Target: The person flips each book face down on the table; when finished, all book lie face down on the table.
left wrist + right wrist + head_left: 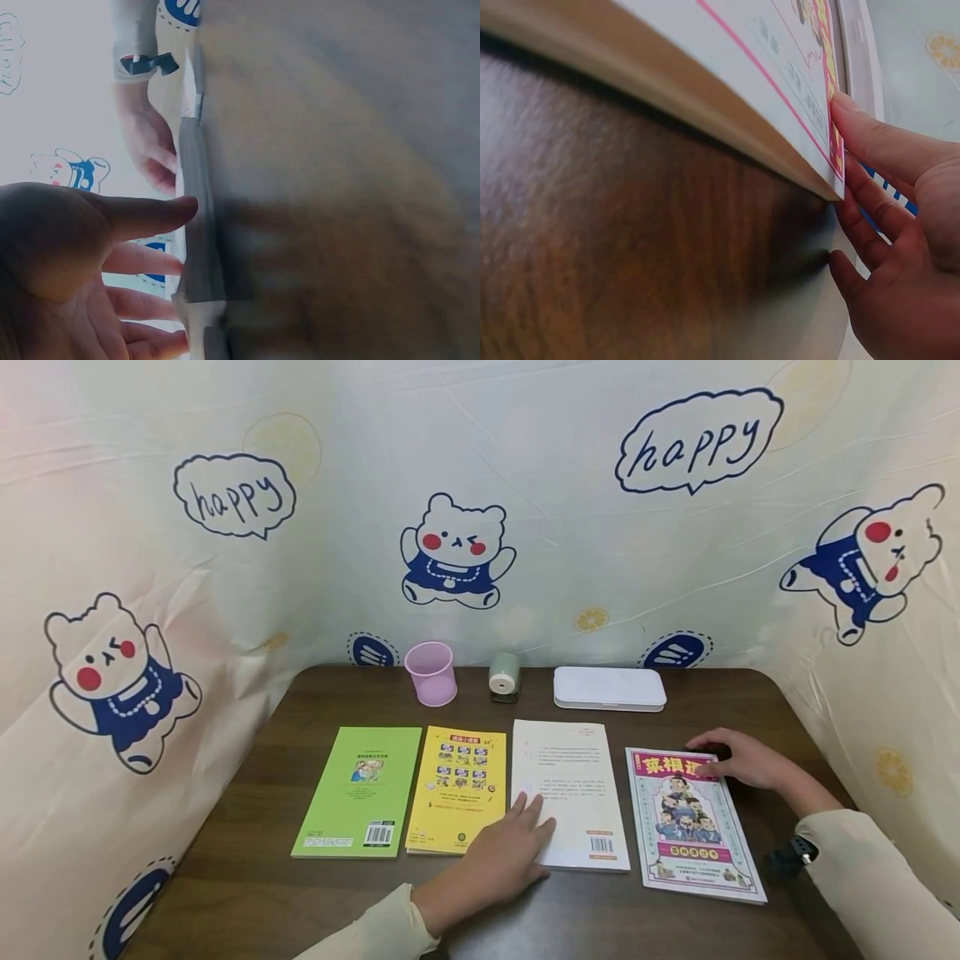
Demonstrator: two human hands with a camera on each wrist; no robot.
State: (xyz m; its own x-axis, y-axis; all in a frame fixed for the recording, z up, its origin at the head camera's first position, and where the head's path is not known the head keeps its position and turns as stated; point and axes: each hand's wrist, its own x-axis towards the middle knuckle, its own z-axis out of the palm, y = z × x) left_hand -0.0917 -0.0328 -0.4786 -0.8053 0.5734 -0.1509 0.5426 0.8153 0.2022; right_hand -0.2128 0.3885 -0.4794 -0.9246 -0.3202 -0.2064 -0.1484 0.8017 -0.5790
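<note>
My left hand rests on the lower left of a white book, fingers fairly straight. The left wrist view shows its thumb by the book's edge. At the top right corner of a book with a pink title band, my right hand pinches the edge. Its thumb lies on the cover, while the other fingers are at the edge, partly hidden. That book lies slightly turned on the table. Left of the white book are a yellow book and a green book, both lying flat.
Along the back of the brown table stand a pink cup, a small green pencil sharpener and a flat white case. Behind the table hangs a cloth printed with bears.
</note>
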